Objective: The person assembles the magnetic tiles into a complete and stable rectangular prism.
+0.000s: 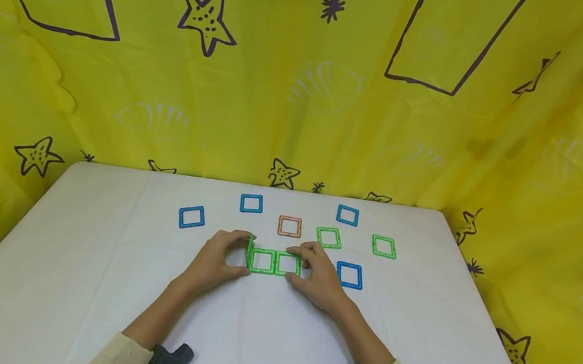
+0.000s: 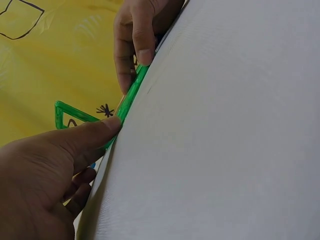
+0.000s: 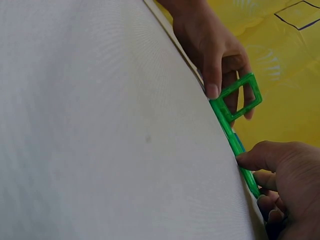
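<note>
Two green magnetic tiles, square open frames, lie flat edge to edge: a left one [image 1: 261,272] and a right one [image 1: 286,275]. A third green tile [image 1: 249,253] stands upright along the left edge of that pair; its frame [image 3: 256,91] shows clearly in the right wrist view. My left hand [image 1: 211,261] holds this upright tile, thumb [image 2: 110,124] low at the near corner and fingers round the far side. With thumb and fingers across its near and far edges, my right hand [image 1: 323,279] grips the right flat tile.
Beyond the hands lie loose tiles: an orange one [image 1: 289,235], green ones [image 1: 338,238] [image 1: 383,256] and several blue ones, including one [image 1: 348,286] just right of my right hand. A white cloth [image 1: 266,343] covers the table; yellow curtains [image 1: 257,106] hang behind it.
</note>
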{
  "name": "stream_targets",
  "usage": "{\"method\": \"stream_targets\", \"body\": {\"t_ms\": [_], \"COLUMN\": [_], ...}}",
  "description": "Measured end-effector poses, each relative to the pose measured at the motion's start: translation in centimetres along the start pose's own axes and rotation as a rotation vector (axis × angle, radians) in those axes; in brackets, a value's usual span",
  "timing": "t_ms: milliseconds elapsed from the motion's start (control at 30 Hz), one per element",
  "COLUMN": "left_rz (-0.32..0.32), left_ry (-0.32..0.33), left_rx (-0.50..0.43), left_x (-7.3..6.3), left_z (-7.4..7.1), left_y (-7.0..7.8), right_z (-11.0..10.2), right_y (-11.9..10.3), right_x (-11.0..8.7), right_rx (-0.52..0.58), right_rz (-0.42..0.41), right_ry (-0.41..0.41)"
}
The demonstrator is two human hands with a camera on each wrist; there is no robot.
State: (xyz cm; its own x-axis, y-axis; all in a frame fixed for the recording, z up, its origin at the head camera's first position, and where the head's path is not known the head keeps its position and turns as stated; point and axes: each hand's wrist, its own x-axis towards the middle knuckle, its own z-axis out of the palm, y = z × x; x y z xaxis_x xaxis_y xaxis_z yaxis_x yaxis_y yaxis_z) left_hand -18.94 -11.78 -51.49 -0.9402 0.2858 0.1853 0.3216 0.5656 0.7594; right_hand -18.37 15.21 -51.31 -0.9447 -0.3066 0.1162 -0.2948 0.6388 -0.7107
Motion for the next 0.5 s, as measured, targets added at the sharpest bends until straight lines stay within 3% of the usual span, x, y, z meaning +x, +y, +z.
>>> {"method": "stream_targets", "body": {"t_ms": [500], "left_rz": [0.02], "left_ry": [0.027], "left_rx": [0.007], "left_x": [0.3], "left_z": [0.47], "left_y": [0.11], "right_z": [-0.43], "right_y": [-0.35], "right_x": [0.13], "right_rx": [0.036], "right_rz": [0.037], "right_ry": [-0.006]}}
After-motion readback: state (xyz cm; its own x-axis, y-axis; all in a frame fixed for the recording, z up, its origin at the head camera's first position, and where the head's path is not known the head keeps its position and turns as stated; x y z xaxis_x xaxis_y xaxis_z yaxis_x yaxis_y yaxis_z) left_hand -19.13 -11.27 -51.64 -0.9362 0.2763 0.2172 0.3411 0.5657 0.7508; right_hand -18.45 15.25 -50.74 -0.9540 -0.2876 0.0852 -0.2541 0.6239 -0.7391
